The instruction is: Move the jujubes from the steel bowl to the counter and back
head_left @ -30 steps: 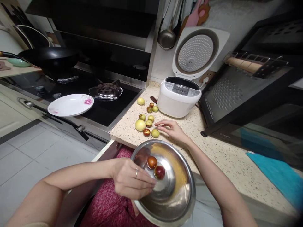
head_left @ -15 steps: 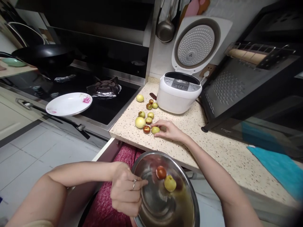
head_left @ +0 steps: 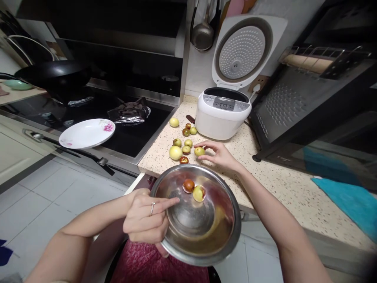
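My left hand (head_left: 145, 215) grips the near left rim of a steel bowl (head_left: 218, 243), held below the counter edge. Two small fruits lie inside it, a red-brown one (head_left: 188, 185) and a yellow-green one (head_left: 199, 193). My right hand (head_left: 219, 155) hovers over the speckled counter (head_left: 265, 184), its fingertips pinched on a green fruit (head_left: 199, 151). Several more small green and red fruits (head_left: 176, 152) lie scattered on the counter just left of that hand.
An open white rice cooker (head_left: 223, 114) stands behind the fruits. A black dish rack (head_left: 297, 106) fills the right, with a teal cloth (head_left: 350, 202) in front. A floral white plate (head_left: 87, 133) and a black wok (head_left: 53, 74) sit on the gas stove at the left.
My right hand has lifted a green fruit from the cluster. The bowl has risen closer to the counter edge, and its two fruits have rolled toward the far side.
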